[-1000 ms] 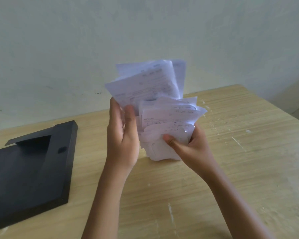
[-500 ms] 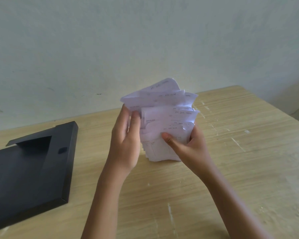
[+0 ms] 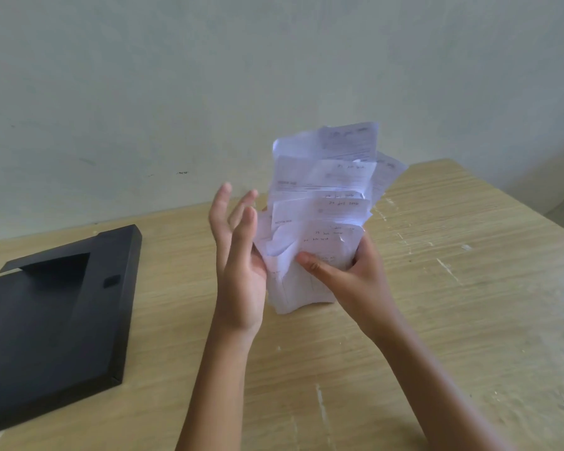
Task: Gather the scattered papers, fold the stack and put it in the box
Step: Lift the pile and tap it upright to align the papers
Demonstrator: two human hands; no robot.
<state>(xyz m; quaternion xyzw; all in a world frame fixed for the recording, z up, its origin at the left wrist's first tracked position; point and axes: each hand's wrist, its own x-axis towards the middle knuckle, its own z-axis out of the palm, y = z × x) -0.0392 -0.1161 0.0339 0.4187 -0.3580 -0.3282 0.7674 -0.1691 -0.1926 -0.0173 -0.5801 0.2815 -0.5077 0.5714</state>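
Note:
A stack of white papers [image 3: 319, 203] with handwriting stands upright on the wooden table [image 3: 437, 304], its tops fanned out and leaning right. My right hand [image 3: 349, 271] grips the lower part of the stack, thumb across the front. My left hand [image 3: 238, 255] is just left of the stack, fingers spread and raised, its palm edge touching the paper's left side. The black flat box [image 3: 62, 307] lies on the table at the left, well apart from both hands.
A pale wall [image 3: 209, 76] rises right behind the table's far edge. The table's right edge runs diagonally at the upper right. Bare wood lies between the box and my left forearm.
The folded-down tops of the papers have sprung back up and lean right. My left hand has let go of the stack's side and opened its fingers. The right hand keeps its grip.

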